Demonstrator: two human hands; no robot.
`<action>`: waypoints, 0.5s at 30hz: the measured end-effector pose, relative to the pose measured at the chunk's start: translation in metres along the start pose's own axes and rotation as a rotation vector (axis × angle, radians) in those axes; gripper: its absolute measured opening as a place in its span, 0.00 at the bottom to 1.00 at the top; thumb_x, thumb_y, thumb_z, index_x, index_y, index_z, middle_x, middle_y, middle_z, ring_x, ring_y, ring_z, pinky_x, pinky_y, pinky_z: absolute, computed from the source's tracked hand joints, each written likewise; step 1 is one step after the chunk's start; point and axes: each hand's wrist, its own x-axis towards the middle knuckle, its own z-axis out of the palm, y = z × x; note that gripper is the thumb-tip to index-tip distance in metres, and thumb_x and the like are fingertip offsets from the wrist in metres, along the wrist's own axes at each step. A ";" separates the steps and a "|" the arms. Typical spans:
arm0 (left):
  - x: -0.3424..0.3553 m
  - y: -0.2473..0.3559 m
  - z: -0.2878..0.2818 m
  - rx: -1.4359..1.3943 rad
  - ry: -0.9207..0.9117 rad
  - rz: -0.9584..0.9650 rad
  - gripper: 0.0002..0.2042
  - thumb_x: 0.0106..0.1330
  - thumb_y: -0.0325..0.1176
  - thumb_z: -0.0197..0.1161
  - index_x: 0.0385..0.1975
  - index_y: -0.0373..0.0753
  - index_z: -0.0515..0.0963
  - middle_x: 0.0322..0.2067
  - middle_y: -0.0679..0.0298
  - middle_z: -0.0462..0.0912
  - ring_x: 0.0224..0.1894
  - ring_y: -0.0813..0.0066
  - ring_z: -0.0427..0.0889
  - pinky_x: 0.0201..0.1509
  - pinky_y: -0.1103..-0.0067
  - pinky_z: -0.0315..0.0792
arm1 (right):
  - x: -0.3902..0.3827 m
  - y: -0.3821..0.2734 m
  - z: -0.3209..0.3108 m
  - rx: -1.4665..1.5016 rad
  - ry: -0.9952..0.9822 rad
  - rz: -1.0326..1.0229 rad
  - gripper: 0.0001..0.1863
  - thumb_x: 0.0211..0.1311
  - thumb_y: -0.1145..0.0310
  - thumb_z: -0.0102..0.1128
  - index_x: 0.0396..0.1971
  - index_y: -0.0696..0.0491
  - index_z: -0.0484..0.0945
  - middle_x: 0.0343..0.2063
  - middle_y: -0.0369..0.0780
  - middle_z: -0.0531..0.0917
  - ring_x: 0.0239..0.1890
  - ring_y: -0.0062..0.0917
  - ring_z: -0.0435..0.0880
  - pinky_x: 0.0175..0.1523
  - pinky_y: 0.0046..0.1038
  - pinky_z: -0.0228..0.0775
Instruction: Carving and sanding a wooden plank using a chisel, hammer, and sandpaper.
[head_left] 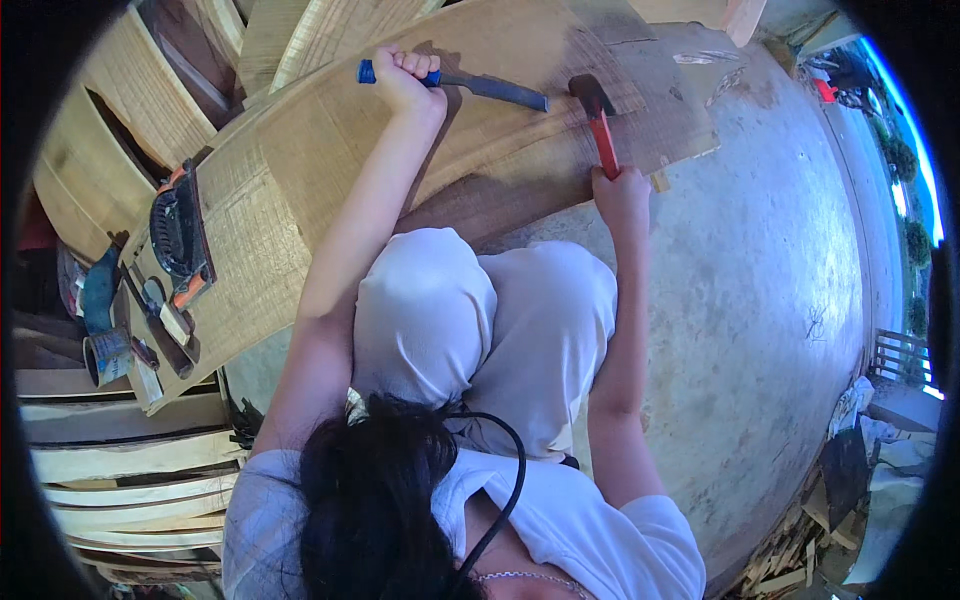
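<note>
My left hand (pixel 405 85) is closed around the blue handle of a chisel (pixel 495 90). Its dark, flat blade points right, over a broad brown wooden board (pixel 350 150). Further right, my right hand (pixel 621 192) grips a hammer (pixel 604 140) by its red handle, with the dark head pointing away from me. A small gap separates the hammer head from the chisel's tip. Whether the blade touches the board I cannot tell.
On the board's left end lie a black-and-orange tool (pixel 180 240) and several small hand tools. A can (pixel 107 357) lies beside them. Curved planks (pixel 140 80) lean at the far left, and more are stacked (pixel 130 457) at the near left. Wood scraps (pixel 790 560) lie at the lower right.
</note>
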 end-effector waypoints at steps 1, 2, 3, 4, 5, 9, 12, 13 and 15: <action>-0.001 0.002 0.001 0.007 0.016 -0.010 0.14 0.51 0.32 0.51 0.10 0.47 0.54 0.07 0.74 0.51 0.10 0.82 0.49 0.18 0.82 0.51 | -0.002 -0.004 0.001 -0.001 0.001 0.009 0.18 0.47 0.61 0.53 0.24 0.63 0.76 0.25 0.58 0.77 0.34 0.50 0.76 0.42 0.42 0.68; -0.002 0.009 0.003 0.002 0.017 -0.011 0.14 0.51 0.32 0.51 0.10 0.47 0.54 0.07 0.74 0.51 0.10 0.82 0.49 0.18 0.82 0.51 | -0.005 -0.007 0.000 -0.005 0.003 0.022 0.17 0.47 0.61 0.53 0.24 0.63 0.76 0.26 0.57 0.77 0.34 0.50 0.76 0.42 0.42 0.68; -0.003 0.022 0.008 0.013 -0.037 0.023 0.14 0.52 0.32 0.51 0.10 0.47 0.53 0.07 0.74 0.51 0.10 0.82 0.49 0.18 0.81 0.51 | -0.005 -0.004 0.002 -0.008 0.009 0.021 0.17 0.47 0.61 0.53 0.24 0.63 0.76 0.26 0.57 0.77 0.34 0.50 0.76 0.42 0.42 0.68; -0.003 0.037 0.014 0.024 -0.091 0.060 0.15 0.53 0.32 0.50 0.10 0.47 0.53 0.07 0.74 0.51 0.10 0.81 0.48 0.18 0.81 0.51 | -0.004 0.002 0.007 -0.034 0.042 -0.006 0.17 0.47 0.61 0.52 0.24 0.62 0.77 0.26 0.57 0.77 0.33 0.50 0.76 0.42 0.42 0.68; -0.007 0.056 0.023 0.021 -0.092 0.063 0.15 0.53 0.32 0.50 0.10 0.47 0.53 0.07 0.74 0.51 0.10 0.81 0.48 0.18 0.81 0.51 | -0.004 0.005 0.010 -0.060 0.072 -0.033 0.17 0.47 0.61 0.52 0.25 0.62 0.77 0.26 0.57 0.77 0.33 0.50 0.76 0.42 0.42 0.68; -0.060 0.122 0.035 0.418 -0.792 0.285 0.15 0.54 0.28 0.50 0.07 0.45 0.57 0.07 0.74 0.55 0.09 0.80 0.53 0.17 0.83 0.53 | -0.011 0.000 0.004 -0.070 0.079 -0.019 0.17 0.47 0.61 0.53 0.26 0.61 0.77 0.25 0.57 0.77 0.33 0.50 0.77 0.40 0.43 0.68; -0.111 0.147 0.016 1.228 -1.232 0.730 0.05 0.48 0.27 0.59 0.14 0.39 0.73 0.14 0.66 0.72 0.17 0.74 0.72 0.21 0.79 0.65 | 0.003 0.006 0.004 -0.030 0.000 -0.123 0.18 0.47 0.60 0.53 0.26 0.63 0.77 0.23 0.57 0.76 0.32 0.49 0.77 0.39 0.42 0.68; -0.117 0.140 0.014 1.164 -1.384 0.694 0.07 0.47 0.29 0.61 0.14 0.37 0.72 0.14 0.61 0.72 0.18 0.68 0.74 0.20 0.77 0.66 | 0.009 0.010 0.003 -0.064 -0.003 -0.107 0.19 0.48 0.58 0.55 0.25 0.62 0.78 0.23 0.55 0.77 0.32 0.48 0.77 0.38 0.41 0.68; -0.119 0.133 0.007 1.553 -1.474 0.569 0.08 0.48 0.31 0.61 0.15 0.36 0.73 0.16 0.57 0.74 0.19 0.60 0.73 0.23 0.74 0.67 | 0.014 0.022 0.006 -0.101 -0.012 -0.091 0.20 0.48 0.56 0.57 0.25 0.61 0.78 0.22 0.54 0.78 0.31 0.47 0.78 0.37 0.40 0.68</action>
